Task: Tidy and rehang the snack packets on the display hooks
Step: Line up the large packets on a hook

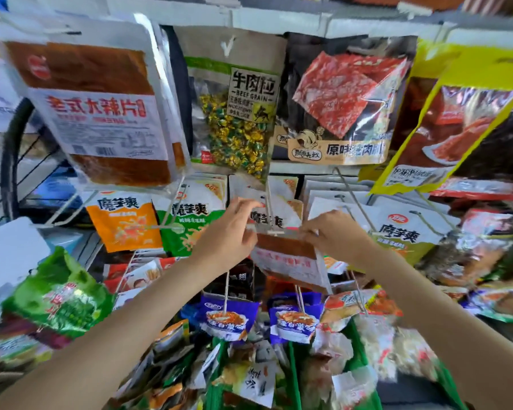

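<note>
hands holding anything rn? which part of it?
Both hold one clear packet of brown snack by its top edge, at the hook tip: left hand pinches the top left corner, right hand the top right.

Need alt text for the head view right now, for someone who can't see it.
Both hands hold a clear packet of brown snack at the tip of a white hook, the left hand at its left top corner and the right hand at its right. Hanging snack packets crowd the rack all around.
</note>
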The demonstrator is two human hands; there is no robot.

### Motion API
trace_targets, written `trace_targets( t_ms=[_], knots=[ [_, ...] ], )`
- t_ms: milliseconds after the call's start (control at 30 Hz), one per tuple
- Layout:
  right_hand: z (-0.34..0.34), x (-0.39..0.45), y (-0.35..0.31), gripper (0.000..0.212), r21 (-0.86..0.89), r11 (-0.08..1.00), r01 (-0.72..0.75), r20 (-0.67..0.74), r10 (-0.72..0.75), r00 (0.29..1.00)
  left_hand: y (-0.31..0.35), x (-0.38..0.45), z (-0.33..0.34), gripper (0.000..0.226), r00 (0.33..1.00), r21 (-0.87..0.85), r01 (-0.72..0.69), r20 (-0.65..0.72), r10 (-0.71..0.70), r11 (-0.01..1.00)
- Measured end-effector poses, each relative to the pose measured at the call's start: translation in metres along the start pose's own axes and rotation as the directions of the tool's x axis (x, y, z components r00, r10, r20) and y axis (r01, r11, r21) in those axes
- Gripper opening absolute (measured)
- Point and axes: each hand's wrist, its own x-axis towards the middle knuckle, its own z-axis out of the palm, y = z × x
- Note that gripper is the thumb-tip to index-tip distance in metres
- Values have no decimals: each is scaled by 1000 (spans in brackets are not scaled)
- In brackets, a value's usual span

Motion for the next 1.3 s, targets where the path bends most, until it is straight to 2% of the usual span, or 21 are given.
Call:
trace_targets(
  t_ms=[100,200,267,333,400,467,600,700,800,867,933,967,1067,1133,1200,1300],
  knots=[
    [-25,-16,-35,23,88,996,-30,41,26,999,-6,-9,-16,38,979,-165,-27,193,59,986],
    [-44,-20,-66,28,40,986,-161,145,154,977,-14,-18,-31,34,928,-292,50,367,64,955],
    [-49,-23,-84,29,58,967,-249,294,222,930,-24,-22,-43,33,932,-373,103,359,41,922],
    [-49,-23,-103,28,103,959,-264,350,214,912,-33,-25,-59,34,939,-398,126,344,20,909],
    [-51,-18,-123,25,174,955,-239,355,166,920,-39,-26,-74,37,929,-415,132,368,34,900],
    [-60,-7,-142,25,207,968,-144,320,72,945,-43,-28,-87,33,915,-433,119,396,70,894],
    [-88,13,-170,32,216,975,46,216,-93,972,-54,-32,-121,12,899,-575,240,435,45,782],
    [-103,31,-182,25,502,863,51,150,-144,978,-62,-33,-150,7,922,-582,223,387,25,782],
    [-115,49,-188,23,667,744,54,91,-153,984,-65,-34,-176,9,936,-578,197,351,23,792],
    [-127,58,-189,30,795,603,68,34,-157,987,-66,-34,-193,10,948,-631,215,319,-4,746],
    [-143,66,-191,34,885,454,108,-48,-142,989,-69,-31,-213,10,972,-691,208,224,-68,692],
    [-150,70,-193,33,888,436,149,-99,-135,986,-70,-28,-223,12,986,-700,165,130,-103,695],
    [-163,84,-204,25,782,555,283,-267,-113,957,-73,-18,-257,12,971,-548,-9,-206,-124,837],
    [-167,97,-212,26,738,589,329,-349,-84,933,-75,-11,-275,7,931,-426,-53,-348,-109,903],
    [-170,108,-217,32,719,600,350,-398,-57,916,-76,-6,-287,11,900,-362,-57,-422,-108,931],
    [-174,123,-221,37,697,636,330,-424,-5,906,-73,-3,-291,17,890,-284,-61,-450,-77,957]
  ],
)
